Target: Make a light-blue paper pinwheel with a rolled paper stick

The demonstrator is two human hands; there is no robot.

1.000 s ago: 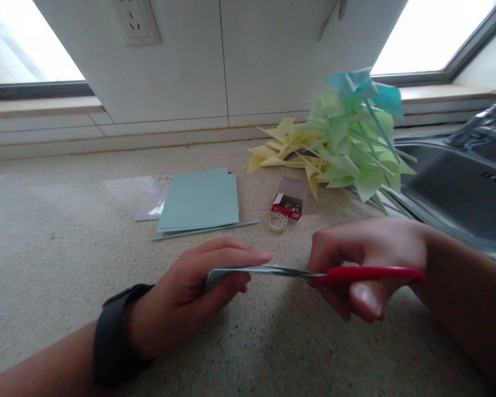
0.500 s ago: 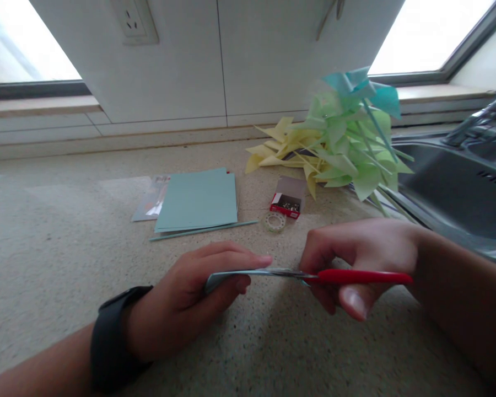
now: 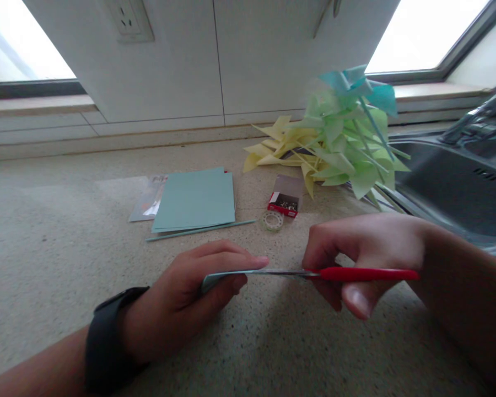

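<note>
A light blue sheet of paper, seen nearly edge-on, is pinched between the thumb and fingers of my left hand. A dark band circles that wrist. My right hand is closed around the red-handled scissors, whose blades point left and meet the paper's right edge. Whether the blades are apart cannot be made out from this angle. Behind my left hand lies a small stack of light blue square sheets, with a thin light blue stick along its front edge.
A roll of clear tape lies beside an open red box of small metal pins. Yellow, green and blue paper pinwheels are heaped at the back right, next to a steel sink. A clear plastic bag pokes out left of the stack.
My right hand and the scissors have shifted slightly right, away from my left hand, and more blade shows between them. The view has moved a little.
</note>
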